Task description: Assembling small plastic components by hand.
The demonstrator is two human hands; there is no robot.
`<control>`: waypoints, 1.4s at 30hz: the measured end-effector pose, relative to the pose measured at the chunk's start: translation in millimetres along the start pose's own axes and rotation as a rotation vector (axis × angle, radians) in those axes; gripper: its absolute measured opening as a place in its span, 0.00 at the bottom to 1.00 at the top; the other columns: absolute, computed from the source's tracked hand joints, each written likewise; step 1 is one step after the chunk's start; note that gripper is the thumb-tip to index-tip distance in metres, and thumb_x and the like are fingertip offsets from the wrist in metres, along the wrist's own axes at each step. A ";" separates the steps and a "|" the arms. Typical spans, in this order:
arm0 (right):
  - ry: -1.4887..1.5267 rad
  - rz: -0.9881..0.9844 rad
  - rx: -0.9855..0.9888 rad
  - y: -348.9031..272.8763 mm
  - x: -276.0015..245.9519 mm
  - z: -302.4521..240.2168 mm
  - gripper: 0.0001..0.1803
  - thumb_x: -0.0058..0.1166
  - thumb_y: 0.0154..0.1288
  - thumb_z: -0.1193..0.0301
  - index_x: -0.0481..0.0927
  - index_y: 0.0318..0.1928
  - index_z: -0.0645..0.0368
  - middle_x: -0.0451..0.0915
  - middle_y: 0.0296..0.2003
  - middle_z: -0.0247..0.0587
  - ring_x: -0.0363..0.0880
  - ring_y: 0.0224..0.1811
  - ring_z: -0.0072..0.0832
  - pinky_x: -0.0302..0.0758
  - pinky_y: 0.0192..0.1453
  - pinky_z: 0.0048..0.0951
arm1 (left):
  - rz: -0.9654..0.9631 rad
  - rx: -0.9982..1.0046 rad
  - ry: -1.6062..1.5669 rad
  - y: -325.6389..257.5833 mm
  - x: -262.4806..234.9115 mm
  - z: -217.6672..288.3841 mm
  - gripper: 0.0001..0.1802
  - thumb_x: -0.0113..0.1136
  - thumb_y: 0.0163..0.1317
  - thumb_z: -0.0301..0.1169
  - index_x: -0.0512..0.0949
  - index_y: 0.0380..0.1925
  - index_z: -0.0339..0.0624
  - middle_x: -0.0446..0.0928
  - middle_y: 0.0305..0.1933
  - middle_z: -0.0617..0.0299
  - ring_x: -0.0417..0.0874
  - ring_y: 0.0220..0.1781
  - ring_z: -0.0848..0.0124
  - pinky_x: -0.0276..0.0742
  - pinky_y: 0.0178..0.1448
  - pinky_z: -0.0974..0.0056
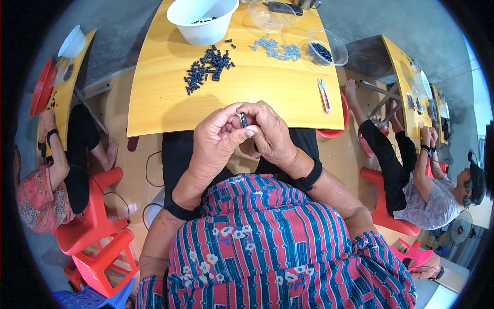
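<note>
My left hand [213, 144] and my right hand [272, 135] meet just over the table's near edge, fingers curled and closed. Pinched between their fingertips is a small black part [244, 120] with a shiny metal-coloured bit at its upper end. Fingers cover much of it, so its exact kind stays unclear. Beyond my hands lies a loose heap of short black pieces [208, 69]. Farther right, small silvery parts [278, 49] are spread out. Orange-handled thread snips [324, 97] rest near the table's right edge.
At the back of the table [257, 92] stand a white tub [201, 28] and a clear container [267, 19]. A clear bowl [337, 49] at right holds black pieces. A red basin [343, 116] sits below the right edge. Other people work at side tables, left and right.
</note>
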State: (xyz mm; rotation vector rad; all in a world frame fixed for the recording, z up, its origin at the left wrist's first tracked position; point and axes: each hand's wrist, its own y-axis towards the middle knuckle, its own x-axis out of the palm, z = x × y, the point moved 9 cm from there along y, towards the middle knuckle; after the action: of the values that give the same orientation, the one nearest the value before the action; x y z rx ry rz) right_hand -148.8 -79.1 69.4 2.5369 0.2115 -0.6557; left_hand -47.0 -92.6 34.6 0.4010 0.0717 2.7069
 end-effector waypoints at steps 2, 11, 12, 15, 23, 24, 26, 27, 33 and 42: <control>-0.001 -0.015 0.011 -0.1 0.2 -0.5 0.16 0.53 0.63 0.71 0.69 0.50 0.57 0.71 0.34 0.46 0.74 0.37 0.44 0.73 0.43 0.39 | 0.053 0.079 0.186 0.1 -4.3 8.0 0.24 0.68 0.56 0.24 0.75 0.54 0.34 0.74 0.33 0.66 0.76 0.34 0.81 0.76 0.38 0.76; -0.002 -0.066 0.062 -0.2 6.1 7.7 0.15 0.53 0.64 0.68 0.69 0.50 0.56 0.72 0.36 0.47 0.75 0.39 0.46 0.74 0.44 0.39 | 0.112 0.144 0.406 -2.0 -6.7 18.3 0.22 0.69 0.55 0.30 0.79 0.50 0.38 0.74 0.29 0.65 0.75 0.29 0.79 0.75 0.35 0.73; -0.022 -0.076 0.072 -0.1 6.7 8.9 0.15 0.53 0.65 0.67 0.69 0.50 0.56 0.72 0.36 0.47 0.76 0.40 0.46 0.74 0.44 0.39 | 0.114 0.142 0.404 -2.3 -7.3 17.9 0.22 0.69 0.55 0.30 0.79 0.50 0.38 0.74 0.29 0.65 0.75 0.29 0.79 0.75 0.35 0.73; -0.019 -0.078 0.056 1.7 8.5 10.1 0.15 0.53 0.65 0.67 0.69 0.50 0.56 0.72 0.35 0.47 0.75 0.39 0.46 0.74 0.44 0.39 | 0.131 0.170 0.486 -2.6 -9.3 20.7 0.21 0.69 0.55 0.30 0.79 0.50 0.39 0.74 0.29 0.65 0.75 0.29 0.79 0.75 0.34 0.73; -0.185 0.077 0.137 18.9 -29.4 27.9 0.15 0.55 0.59 0.77 0.72 0.48 0.57 0.73 0.35 0.48 0.75 0.41 0.46 0.73 0.43 0.40 | 0.134 -0.009 0.285 4.0 -12.6 -0.6 0.23 0.59 0.59 0.18 0.75 0.57 0.36 0.73 0.37 0.66 0.75 0.37 0.80 0.73 0.43 0.76; -0.251 0.167 0.140 23.2 -49.2 36.7 0.15 0.55 0.59 0.78 0.73 0.48 0.57 0.73 0.35 0.48 0.75 0.41 0.46 0.73 0.43 0.40 | 0.113 -0.042 0.304 4.3 -14.3 -4.7 0.24 0.58 0.59 0.17 0.74 0.57 0.36 0.73 0.38 0.65 0.76 0.38 0.80 0.73 0.44 0.76; -0.385 0.288 0.156 36.0 -87.8 54.5 0.14 0.55 0.58 0.78 0.74 0.46 0.57 0.74 0.35 0.49 0.75 0.41 0.46 0.73 0.44 0.40 | 0.090 -0.031 0.340 2.3 -18.8 -4.9 0.23 0.57 0.59 0.17 0.75 0.57 0.36 0.73 0.38 0.65 0.75 0.38 0.80 0.73 0.44 0.76; -0.467 0.321 0.174 42.0 -108.6 63.1 0.13 0.55 0.59 0.78 0.74 0.46 0.57 0.75 0.36 0.49 0.76 0.41 0.46 0.73 0.44 0.40 | 0.076 -0.032 0.372 2.2 -21.1 -6.7 0.22 0.57 0.59 0.17 0.75 0.56 0.36 0.73 0.38 0.65 0.75 0.38 0.79 0.73 0.45 0.75; -0.832 0.443 0.127 56.0 -191.6 102.9 0.13 0.58 0.57 0.78 0.76 0.45 0.62 0.78 0.30 0.47 0.79 0.33 0.40 0.75 0.39 0.35 | 0.053 0.012 0.477 19.2 -19.5 -8.5 0.16 0.58 0.59 0.18 0.80 0.48 0.37 0.75 0.37 0.62 0.77 0.37 0.76 0.74 0.43 0.73; -0.525 0.259 0.090 87.5 -98.5 102.5 0.16 0.56 0.55 0.83 0.80 0.46 0.59 0.79 0.31 0.43 0.79 0.32 0.34 0.75 0.36 0.28 | 0.064 0.100 0.600 40.2 -33.3 -11.5 0.15 0.60 0.54 0.18 0.81 0.44 0.37 0.76 0.33 0.59 0.78 0.34 0.73 0.75 0.40 0.72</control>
State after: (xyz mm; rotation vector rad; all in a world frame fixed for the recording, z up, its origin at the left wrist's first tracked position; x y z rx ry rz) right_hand -253.4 -208.9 78.4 2.3168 -0.3286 -1.2055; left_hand -36.4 -142.6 19.0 -0.3986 0.3660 2.7966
